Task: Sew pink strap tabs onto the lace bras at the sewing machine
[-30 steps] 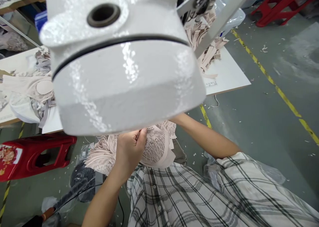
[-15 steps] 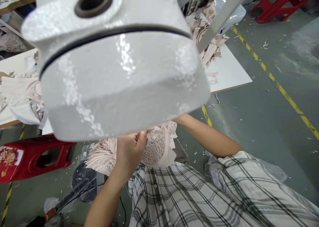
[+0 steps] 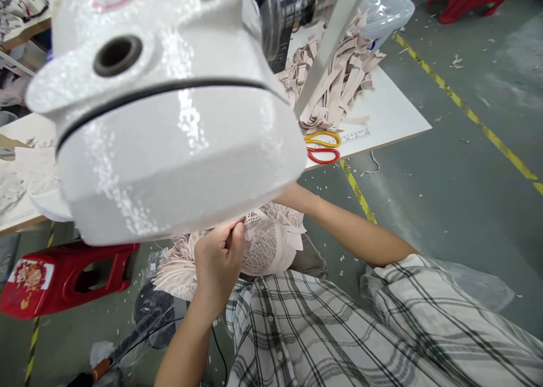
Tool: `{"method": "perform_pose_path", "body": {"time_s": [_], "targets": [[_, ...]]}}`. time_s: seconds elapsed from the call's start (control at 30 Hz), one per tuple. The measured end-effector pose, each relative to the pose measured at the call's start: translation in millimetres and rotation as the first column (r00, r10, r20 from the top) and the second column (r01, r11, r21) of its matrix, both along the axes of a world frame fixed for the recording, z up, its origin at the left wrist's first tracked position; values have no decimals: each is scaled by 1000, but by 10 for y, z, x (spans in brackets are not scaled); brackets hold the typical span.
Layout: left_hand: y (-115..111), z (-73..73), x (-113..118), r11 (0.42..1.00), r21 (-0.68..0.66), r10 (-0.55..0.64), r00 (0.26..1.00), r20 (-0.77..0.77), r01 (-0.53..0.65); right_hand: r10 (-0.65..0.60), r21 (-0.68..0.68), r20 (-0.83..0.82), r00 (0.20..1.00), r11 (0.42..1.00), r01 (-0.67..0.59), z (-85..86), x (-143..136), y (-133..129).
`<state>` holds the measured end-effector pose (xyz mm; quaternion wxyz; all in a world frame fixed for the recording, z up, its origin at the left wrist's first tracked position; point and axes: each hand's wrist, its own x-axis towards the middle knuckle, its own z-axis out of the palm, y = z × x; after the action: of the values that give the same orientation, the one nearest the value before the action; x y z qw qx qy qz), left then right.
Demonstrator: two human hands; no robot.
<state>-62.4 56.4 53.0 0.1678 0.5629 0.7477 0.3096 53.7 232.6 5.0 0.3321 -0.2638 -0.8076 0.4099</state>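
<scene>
A big white sewing machine head [image 3: 169, 121] fills the upper left and hides much of the work below it. Under its lower edge my left hand [image 3: 218, 259] pinches a pale pink lace garment [image 3: 263, 245] between thumb and fingers. My right forearm reaches in from the right, and my right hand is hidden behind the machine head. More pink lace pieces [image 3: 176, 271] hang just left of my left hand, above my plaid shirt.
A white table [image 3: 390, 115] carries a heap of beige fabric strips [image 3: 335, 81] and scissors with yellow and red handles [image 3: 322, 147]. A red plastic stool [image 3: 63, 276] stands at lower left. Yellow floor tape [image 3: 466, 115] crosses the grey floor. A clear plastic bin [image 3: 382, 8] sits at the table's far end.
The view has shifted so the machine head sits further left, uncovering the scissors and more strips. My left hand keeps its pinch on the lace, moved slightly down.
</scene>
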Motion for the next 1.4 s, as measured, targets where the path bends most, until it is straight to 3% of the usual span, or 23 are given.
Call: {"method": "perform_pose_path", "body": {"time_s": [0.4, 0.9, 1.23, 1.4], "targets": [[-57, -44, -35, 999, 14, 33, 999, 9, -33, 0, -51, -72, 997, 999, -4, 38, -6, -45], [-121, -119, -93, 994, 91, 66, 998, -14, -65, -35, -27, -111, 993, 999, 32, -82, -97, -37], [-138, -239, -107, 988, 144, 59, 997, -42, -53, -68, -13, -117, 991, 998, 67, -62, -119, -61], [-180, -324, -87, 985, 171, -9, 998, -55, 19, -51, -20, -138, 989, 999, 49, -18, 2, -104]]}}
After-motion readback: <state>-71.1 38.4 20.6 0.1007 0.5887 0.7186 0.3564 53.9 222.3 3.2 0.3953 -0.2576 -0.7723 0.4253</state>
